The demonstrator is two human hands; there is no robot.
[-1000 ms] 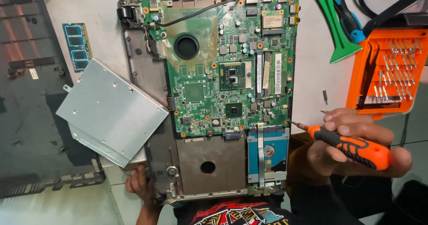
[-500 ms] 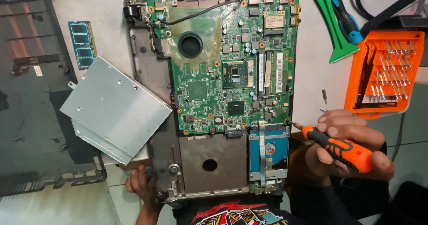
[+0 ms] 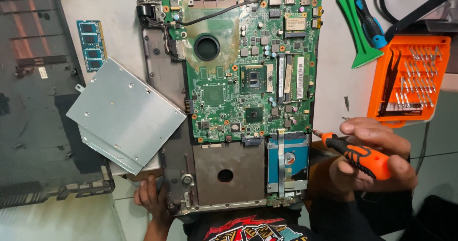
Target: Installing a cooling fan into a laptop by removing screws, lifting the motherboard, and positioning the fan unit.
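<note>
An opened laptop chassis lies on the table with its green motherboard bare. My right hand grips an orange and black screwdriver; its tip touches the board's lower right edge, above the blue hard drive. My left hand holds the chassis at its lower left corner. A silver optical drive lies askew over the chassis's left side.
A dark bottom cover lies at the left, a green memory stick beside it. At the right are an orange bit case, a green pry tool and a blue-handled screwdriver. Black cables lie top right.
The screwdriver tip has edged slightly left to the board's edge. The view has shifted a little. My left hand keeps its place.
</note>
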